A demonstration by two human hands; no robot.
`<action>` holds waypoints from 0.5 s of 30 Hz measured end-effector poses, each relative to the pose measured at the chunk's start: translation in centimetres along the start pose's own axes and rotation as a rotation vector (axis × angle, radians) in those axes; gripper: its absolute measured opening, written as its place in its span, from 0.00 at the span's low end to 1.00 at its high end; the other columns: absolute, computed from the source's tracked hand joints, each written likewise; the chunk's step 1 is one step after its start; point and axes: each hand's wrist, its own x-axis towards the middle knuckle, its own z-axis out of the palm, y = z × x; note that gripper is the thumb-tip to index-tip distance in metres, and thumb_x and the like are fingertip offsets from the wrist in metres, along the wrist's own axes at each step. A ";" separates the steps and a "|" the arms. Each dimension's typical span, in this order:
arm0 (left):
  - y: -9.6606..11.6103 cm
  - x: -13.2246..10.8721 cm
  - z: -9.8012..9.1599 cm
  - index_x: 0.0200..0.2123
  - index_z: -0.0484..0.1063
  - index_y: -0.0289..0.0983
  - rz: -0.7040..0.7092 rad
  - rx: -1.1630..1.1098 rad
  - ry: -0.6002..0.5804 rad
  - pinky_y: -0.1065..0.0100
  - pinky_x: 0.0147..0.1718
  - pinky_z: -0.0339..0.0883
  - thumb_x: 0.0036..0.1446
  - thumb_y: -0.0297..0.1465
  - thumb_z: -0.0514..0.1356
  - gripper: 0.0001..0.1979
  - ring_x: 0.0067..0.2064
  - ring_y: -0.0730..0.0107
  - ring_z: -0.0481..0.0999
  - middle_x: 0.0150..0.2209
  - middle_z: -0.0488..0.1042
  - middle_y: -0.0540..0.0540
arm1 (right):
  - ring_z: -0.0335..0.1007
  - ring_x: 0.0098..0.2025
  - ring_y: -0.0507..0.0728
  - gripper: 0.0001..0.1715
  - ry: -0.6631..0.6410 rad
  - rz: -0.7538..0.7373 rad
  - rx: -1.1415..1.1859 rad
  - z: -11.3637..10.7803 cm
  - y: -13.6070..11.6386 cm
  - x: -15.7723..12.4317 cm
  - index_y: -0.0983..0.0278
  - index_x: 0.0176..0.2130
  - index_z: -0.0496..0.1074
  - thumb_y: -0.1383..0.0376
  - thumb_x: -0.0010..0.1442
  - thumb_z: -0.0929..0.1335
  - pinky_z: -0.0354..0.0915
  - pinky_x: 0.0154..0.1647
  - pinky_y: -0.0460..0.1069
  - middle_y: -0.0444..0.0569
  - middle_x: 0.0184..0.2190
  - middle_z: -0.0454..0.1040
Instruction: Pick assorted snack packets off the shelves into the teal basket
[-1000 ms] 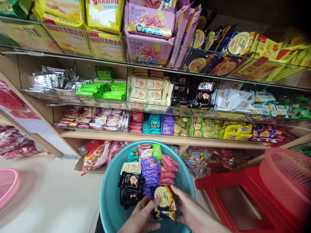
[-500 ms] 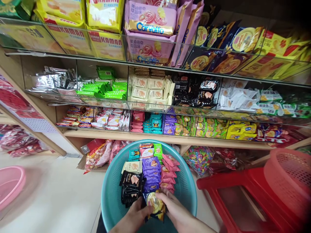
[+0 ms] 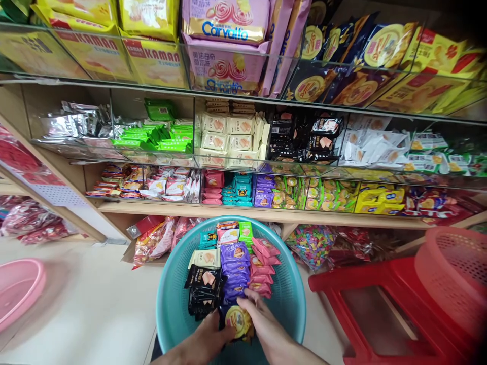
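Note:
In the head view, my left hand [image 3: 213, 329] and my right hand [image 3: 262, 318] grip a navy-and-gold snack packet [image 3: 237, 321] between them, low over the near part of a teal plastic basket [image 3: 166, 299]. My fingertips are partly hidden by the packet. Right beyond it, a row of purple packets [image 3: 235, 274] fills the basket's middle. Black packets [image 3: 206, 291] are stacked left of them, with a cream packet [image 3: 205, 258] behind. Pink packets [image 3: 262, 268] line the right side. Teal [image 3: 208, 240], white and green [image 3: 245, 232] packets lie at the far end.
Shelves with clear dividers [image 3: 236, 139] hold many snack packets ahead. A red stool [image 3: 342, 299] stands at right, bearing a pink perforated basket [image 3: 452, 274]. At left is a pink basin [image 3: 23, 289] on the floor. Bagged goods [image 3: 154, 243] sit under the bottom shelf.
Both hands and the navy-and-gold packet have shifted slightly left. My right hand's fingers reach a little farther forward, near the purple packets. The whole view has moved slightly.

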 end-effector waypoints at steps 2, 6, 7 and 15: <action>0.4 -0.2 0.2 0.39 0.75 0.36 0.006 0.070 0.017 0.64 0.52 0.59 0.39 0.27 0.67 0.19 0.50 0.56 0.69 0.37 0.79 0.49 | 0.68 0.51 0.59 0.29 0.016 -0.008 -0.009 0.0 -0.1 0.0 0.60 0.47 0.67 0.56 0.46 0.73 0.62 0.48 0.49 0.47 0.47 0.73; 1.0 -0.9 0.7 0.41 0.75 0.36 -0.032 0.148 0.015 0.63 0.48 0.62 0.43 0.31 0.65 0.18 0.46 0.56 0.72 0.37 0.79 0.48 | 0.66 0.53 0.59 0.32 0.050 0.009 -0.005 0.2 -0.7 -0.4 0.61 0.50 0.66 0.57 0.46 0.72 0.61 0.50 0.49 0.49 0.50 0.72; 1.2 -1.1 0.8 0.43 0.75 0.36 -0.044 0.147 -0.001 0.63 0.47 0.63 0.44 0.33 0.64 0.19 0.46 0.57 0.73 0.38 0.80 0.47 | 0.65 0.54 0.58 0.32 0.054 0.007 0.000 0.2 -0.9 -0.5 0.61 0.50 0.66 0.57 0.46 0.72 0.61 0.50 0.48 0.48 0.50 0.72; 1.8 -1.8 1.0 0.42 0.75 0.37 -0.070 0.144 -0.032 0.63 0.49 0.62 0.47 0.38 0.63 0.18 0.50 0.58 0.72 0.43 0.79 0.47 | 0.68 0.50 0.58 0.20 -0.033 0.025 0.067 -0.8 -0.8 -1.4 0.62 0.39 0.72 0.58 0.45 0.73 0.61 0.50 0.49 0.46 0.44 0.76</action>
